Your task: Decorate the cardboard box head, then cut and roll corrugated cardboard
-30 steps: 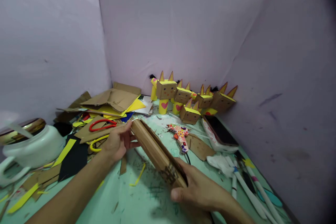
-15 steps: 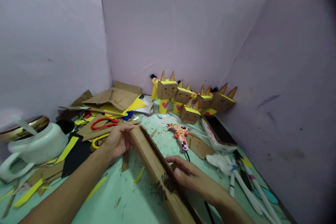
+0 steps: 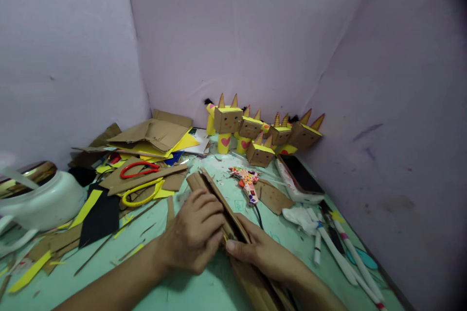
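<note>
Two bare hands, nearest, at one folded cardboard strip point(image 3: 251, 282), which slants from the lower edge of the view toward the middle of the green surface point(image 3: 204, 291). Right hand point(image 3: 264, 254): closed on the strip, thumb over the near fold, fingers at the outer flap. Left hand point(image 3: 195, 233): curled, knuckles up, against the strip just beside the right thumb; fingertips hidden, so whether it pinches cannot be told. Change noted: half a second ago the left hand was at the strip's far end; it now sits near mid-length, and that end is free. Judged meaning: attention has passed from steadying the length to one spot on the fold, the right hand serving as clamp. To the left: one white pot point(image 3: 54, 199), one black sheet point(image 3: 100, 216), one yellow handle loop point(image 3: 140, 201), one red handle loop point(image 3: 138, 176). To the right: several white pens point(image 3: 337, 252). Farther: one patterned glue gun point(image 3: 248, 184), one dark-screened phone point(image 3: 301, 175). Farthest: five horned, box-headed figures point(image 3: 228, 120) before the pale wall point(image 3: 233, 34).
</note>
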The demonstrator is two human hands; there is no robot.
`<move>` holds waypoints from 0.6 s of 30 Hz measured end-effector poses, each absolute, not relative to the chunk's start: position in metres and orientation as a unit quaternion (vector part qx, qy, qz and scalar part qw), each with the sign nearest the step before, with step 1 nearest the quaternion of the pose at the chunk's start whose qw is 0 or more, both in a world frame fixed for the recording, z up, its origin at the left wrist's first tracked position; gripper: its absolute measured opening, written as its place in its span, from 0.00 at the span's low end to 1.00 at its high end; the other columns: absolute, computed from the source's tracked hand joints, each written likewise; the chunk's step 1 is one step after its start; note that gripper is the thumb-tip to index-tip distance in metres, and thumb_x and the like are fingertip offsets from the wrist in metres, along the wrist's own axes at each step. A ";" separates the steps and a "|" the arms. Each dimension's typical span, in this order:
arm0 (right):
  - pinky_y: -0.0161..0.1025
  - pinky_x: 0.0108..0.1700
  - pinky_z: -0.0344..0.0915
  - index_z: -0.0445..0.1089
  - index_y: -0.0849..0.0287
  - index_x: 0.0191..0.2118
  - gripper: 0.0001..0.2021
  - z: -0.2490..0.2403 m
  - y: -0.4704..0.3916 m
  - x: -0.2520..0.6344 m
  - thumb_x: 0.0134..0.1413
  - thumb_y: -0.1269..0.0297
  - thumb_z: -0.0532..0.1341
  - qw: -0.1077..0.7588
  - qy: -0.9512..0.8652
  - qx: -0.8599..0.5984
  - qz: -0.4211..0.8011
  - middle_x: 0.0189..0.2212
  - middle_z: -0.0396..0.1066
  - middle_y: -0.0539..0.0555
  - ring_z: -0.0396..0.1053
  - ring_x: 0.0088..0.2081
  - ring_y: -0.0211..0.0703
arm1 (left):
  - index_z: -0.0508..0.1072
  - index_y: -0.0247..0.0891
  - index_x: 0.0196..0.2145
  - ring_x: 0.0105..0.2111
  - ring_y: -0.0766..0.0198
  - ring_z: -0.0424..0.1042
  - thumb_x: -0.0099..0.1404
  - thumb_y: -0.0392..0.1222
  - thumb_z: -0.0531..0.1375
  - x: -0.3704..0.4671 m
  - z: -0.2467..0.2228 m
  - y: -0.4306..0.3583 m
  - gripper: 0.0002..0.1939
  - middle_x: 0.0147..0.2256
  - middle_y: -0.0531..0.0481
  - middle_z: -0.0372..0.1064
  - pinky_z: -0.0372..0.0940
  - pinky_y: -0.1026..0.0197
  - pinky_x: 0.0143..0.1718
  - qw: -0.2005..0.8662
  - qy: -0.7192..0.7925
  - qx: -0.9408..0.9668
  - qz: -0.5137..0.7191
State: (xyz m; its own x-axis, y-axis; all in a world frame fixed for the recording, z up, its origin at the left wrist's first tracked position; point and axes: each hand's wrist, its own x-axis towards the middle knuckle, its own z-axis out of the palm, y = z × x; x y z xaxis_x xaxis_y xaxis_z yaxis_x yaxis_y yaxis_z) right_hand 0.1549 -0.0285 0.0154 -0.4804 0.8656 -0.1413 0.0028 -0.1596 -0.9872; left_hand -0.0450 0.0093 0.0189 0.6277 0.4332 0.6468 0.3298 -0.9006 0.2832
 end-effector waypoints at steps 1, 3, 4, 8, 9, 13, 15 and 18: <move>0.45 0.56 0.58 0.64 0.61 0.54 0.32 0.015 -0.029 0.155 0.47 0.47 0.67 0.331 -0.558 -0.380 0.659 0.50 0.70 0.56 0.65 0.53 0.51 | 0.74 0.36 0.38 0.44 0.49 0.68 0.57 0.32 0.57 -0.042 0.018 0.007 0.11 0.40 0.38 0.74 0.52 0.41 0.56 0.045 0.202 0.915 0.345; 0.45 0.57 0.56 0.65 0.60 0.54 0.30 0.014 -0.029 0.155 0.50 0.46 0.65 0.333 -0.552 -0.380 0.663 0.51 0.70 0.56 0.64 0.54 0.51 | 0.72 0.35 0.39 0.42 0.50 0.67 0.60 0.35 0.55 -0.037 0.016 0.005 0.10 0.38 0.39 0.72 0.50 0.40 0.55 0.027 0.207 0.928 0.307; 0.45 0.58 0.56 0.65 0.60 0.54 0.29 0.013 -0.029 0.156 0.52 0.46 0.63 0.337 -0.551 -0.385 0.659 0.51 0.70 0.55 0.65 0.55 0.50 | 0.72 0.36 0.38 0.40 0.52 0.66 0.61 0.37 0.54 -0.036 0.016 0.005 0.10 0.35 0.41 0.71 0.51 0.40 0.54 0.021 0.214 0.930 0.297; 0.48 0.56 0.59 0.69 0.60 0.51 0.29 0.013 -0.023 0.164 0.52 0.42 0.61 0.367 -0.537 -0.424 0.630 0.49 0.72 0.58 0.67 0.53 0.52 | 0.69 0.37 0.28 0.33 0.55 0.60 0.64 0.40 0.51 -0.034 0.018 0.004 0.10 0.30 0.44 0.65 0.57 0.46 0.42 0.008 0.223 0.941 0.254; 0.48 0.53 0.61 0.70 0.61 0.49 0.30 0.013 -0.020 0.166 0.50 0.41 0.62 0.367 -0.521 -0.442 0.631 0.47 0.73 0.58 0.69 0.50 0.53 | 0.68 0.37 0.27 0.34 0.54 0.60 0.63 0.39 0.52 -0.035 0.019 0.003 0.09 0.32 0.43 0.65 0.57 0.47 0.41 0.014 0.220 0.945 0.241; 0.43 0.37 0.65 0.72 0.65 0.41 0.32 0.011 -0.009 0.182 0.38 0.40 0.67 0.352 -0.472 -0.501 0.634 0.32 0.75 0.57 0.72 0.34 0.49 | 0.66 0.37 0.29 0.38 0.54 0.63 0.54 0.34 0.55 -0.039 0.026 0.001 0.02 0.40 0.41 0.67 0.56 0.50 0.40 0.063 0.217 0.958 0.178; 0.41 0.34 0.64 0.73 0.64 0.37 0.30 0.013 -0.004 0.192 0.36 0.41 0.69 0.357 -0.463 -0.517 0.625 0.27 0.74 0.55 0.71 0.29 0.46 | 0.65 0.37 0.30 0.34 0.56 0.63 0.50 0.33 0.55 -0.041 0.029 0.001 0.06 0.37 0.43 0.68 0.55 0.50 0.37 0.076 0.213 0.963 0.146; 0.40 0.32 0.63 0.73 0.63 0.35 0.26 0.021 0.000 0.210 0.37 0.43 0.69 0.363 -0.456 -0.527 0.619 0.26 0.74 0.53 0.70 0.26 0.43 | 0.65 0.37 0.29 0.31 0.56 0.63 0.51 0.35 0.54 -0.043 0.030 0.003 0.05 0.32 0.45 0.68 0.53 0.49 0.36 0.060 0.191 0.968 0.151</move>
State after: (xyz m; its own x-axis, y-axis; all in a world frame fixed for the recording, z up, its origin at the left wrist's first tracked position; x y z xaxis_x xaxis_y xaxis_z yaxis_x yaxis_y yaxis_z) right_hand 0.2096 0.0001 0.0210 -0.1802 0.9296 -0.3214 0.0313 -0.3212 -0.9465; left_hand -0.0434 0.0032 0.0297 0.8817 0.3875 0.2691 0.3512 -0.9200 0.1740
